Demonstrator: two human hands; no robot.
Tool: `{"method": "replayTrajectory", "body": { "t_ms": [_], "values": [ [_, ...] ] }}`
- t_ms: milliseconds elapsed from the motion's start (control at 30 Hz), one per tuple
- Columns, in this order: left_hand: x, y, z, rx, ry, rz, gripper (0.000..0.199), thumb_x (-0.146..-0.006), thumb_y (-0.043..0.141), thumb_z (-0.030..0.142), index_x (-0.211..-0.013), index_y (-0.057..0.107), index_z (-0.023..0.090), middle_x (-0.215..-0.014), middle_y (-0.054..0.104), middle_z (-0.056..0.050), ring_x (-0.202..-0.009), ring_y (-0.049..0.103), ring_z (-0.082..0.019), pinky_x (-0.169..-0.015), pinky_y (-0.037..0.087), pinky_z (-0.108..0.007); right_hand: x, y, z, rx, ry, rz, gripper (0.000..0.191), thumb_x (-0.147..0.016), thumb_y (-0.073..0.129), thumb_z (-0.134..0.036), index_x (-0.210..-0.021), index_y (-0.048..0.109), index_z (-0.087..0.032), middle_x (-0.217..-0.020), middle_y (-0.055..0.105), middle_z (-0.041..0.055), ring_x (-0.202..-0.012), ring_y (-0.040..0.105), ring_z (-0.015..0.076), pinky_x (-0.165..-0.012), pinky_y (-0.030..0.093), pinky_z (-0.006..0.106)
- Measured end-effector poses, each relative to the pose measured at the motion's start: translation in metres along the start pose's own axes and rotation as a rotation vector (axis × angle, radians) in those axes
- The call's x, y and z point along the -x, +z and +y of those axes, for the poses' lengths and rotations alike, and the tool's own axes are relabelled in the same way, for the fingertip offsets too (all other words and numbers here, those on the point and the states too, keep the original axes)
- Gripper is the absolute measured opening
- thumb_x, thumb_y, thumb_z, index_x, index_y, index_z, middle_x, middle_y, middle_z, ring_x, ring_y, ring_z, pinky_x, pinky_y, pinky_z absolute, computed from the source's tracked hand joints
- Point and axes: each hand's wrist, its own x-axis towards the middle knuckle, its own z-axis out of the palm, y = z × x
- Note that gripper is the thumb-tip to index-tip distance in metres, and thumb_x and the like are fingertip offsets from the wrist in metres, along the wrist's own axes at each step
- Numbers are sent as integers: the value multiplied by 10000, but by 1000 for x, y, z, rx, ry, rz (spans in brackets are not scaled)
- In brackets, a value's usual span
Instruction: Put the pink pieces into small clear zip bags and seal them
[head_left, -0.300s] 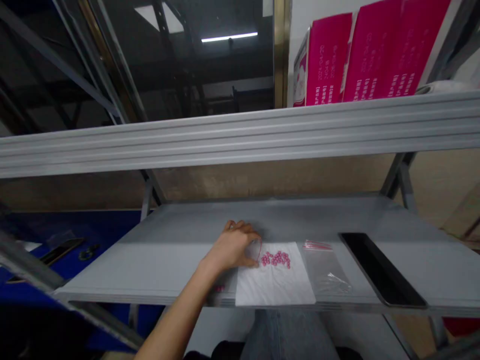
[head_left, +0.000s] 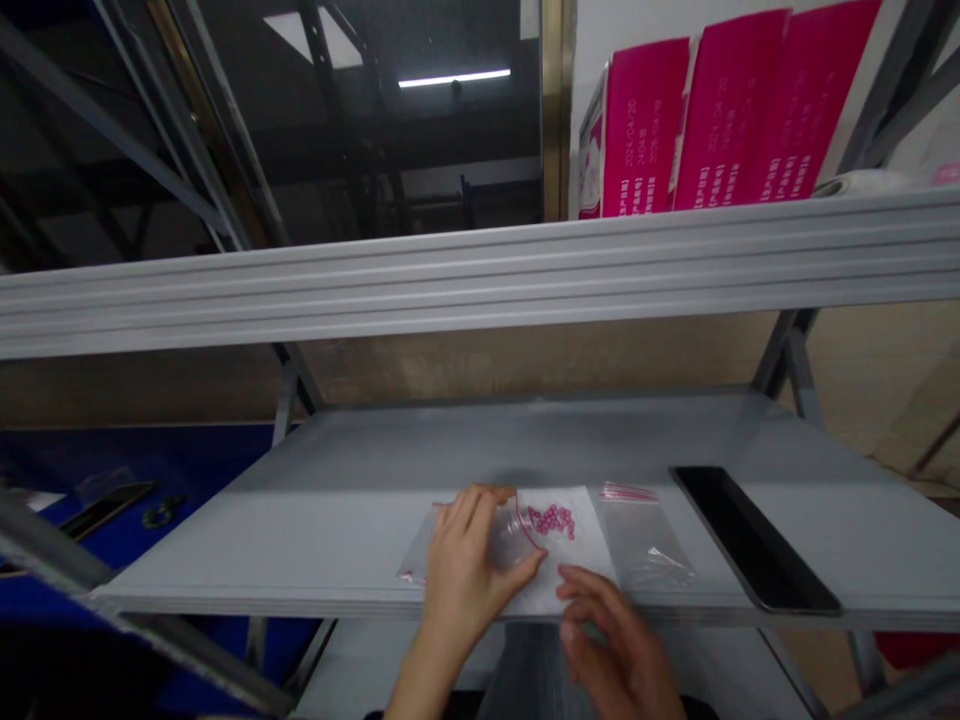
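Right hand (head_left: 611, 640) arrives near left hand (head_left: 465, 570) holding clear bag (head_left: 512, 535) beside pink beads (head_left: 551, 520)

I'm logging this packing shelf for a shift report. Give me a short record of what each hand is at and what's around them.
Left hand: on a clear zip bag with a red seal
Right hand: open, by the lower edge of a white sheet
On the sheet: small pink pieces
Surface: grey metal shelf
Also on shelf: clear red-sealed bags; black tray
Shelf above: magenta cartons
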Motion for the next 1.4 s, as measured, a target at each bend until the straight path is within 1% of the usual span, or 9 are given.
{"method": "replayTrajectory", "body": {
  "t_ms": [100,233,333,400,500,567,733,967,1400],
  "values": [
    [28,23,15,162,-142,130,421,-721,760,310,-1061,521,241,-975,636,-67,-907,610,-290,-762,472,-387,-15,15,11,-109,104,76,513,-777,689,-513,-1189,636,-214,-956,717,90,-768,694,213,-557,568,257],
    [53,44,29,320,-284,207,537,-702,726,266,-1162,449,238,-1080,591,-97,-989,602,-311,-846,481,-441,-27,24,9,-75,196,44,343,-705,737,-502,-814,715,-178,-739,693,53,-685,648,200,-597,531,268],
    [65,45,32,441,-335,162,730,-699,719,278,-1329,352,248,-1262,531,-131,-1141,547,-334,-944,448,-480,-31,21,2,-99,266,39,356,-714,716,-517,-654,659,-170,-545,561,-12,-508,511,137,-479,420,234],
    [69,41,29,568,-373,87,747,-714,717,306,-1364,351,253,-1191,578,-109,-1043,596,-297,-894,485,-436,-32,16,0,-118,272,56,352,-718,713,-510,-647,639,-174,-532,514,-33,-492,461,121,-466,380,224],
    [66,30,22,726,-457,25,509,-786,673,396,-1251,537,239,-888,632,-37,-775,609,-216,-747,510,-341,-35,10,-1,-81,221,13,313,-724,720,-454,-614,612,-181,-548,506,-37,-519,452,117,-497,379,220],
    [60,24,18,788,-500,34,359,-814,648,473,-1073,665,226,-799,641,-26,-734,591,-203,-718,496,-312,-35,7,-1,-44,183,-26,297,-729,717,-425,-594,606,-184,-539,500,-41,-519,446,114,-505,379,217],
    [51,21,21,841,-561,65,375,-757,702,559,-678,710,192,-680,664,-31,-697,587,-202,-674,478,-281,-35,6,-1,-53,151,-28,289,-755,709,-416,-606,619,-186,-538,525,-38,-515,468,113,-495,395,210],
    [53,27,32,899,-537,83,383,-752,708,566,-662,728,194,-661,673,-39,-677,607,-204,-659,488,-285,-35,6,5,-195,210,-74,223,-722,756,-395,-690,705,-180,-648,687,17,-610,626,156,-590,495,238],
    [52,26,35,891,-528,90,302,-770,721,496,-684,745,208,-712,709,-42,-729,636,-215,-703,497,-287,-34,-3,-10,-162,158,32,278,-717,775,-427,-623,684,-181,-557,621,-7,-541,563,133,-531,463,214]
  ]
}}
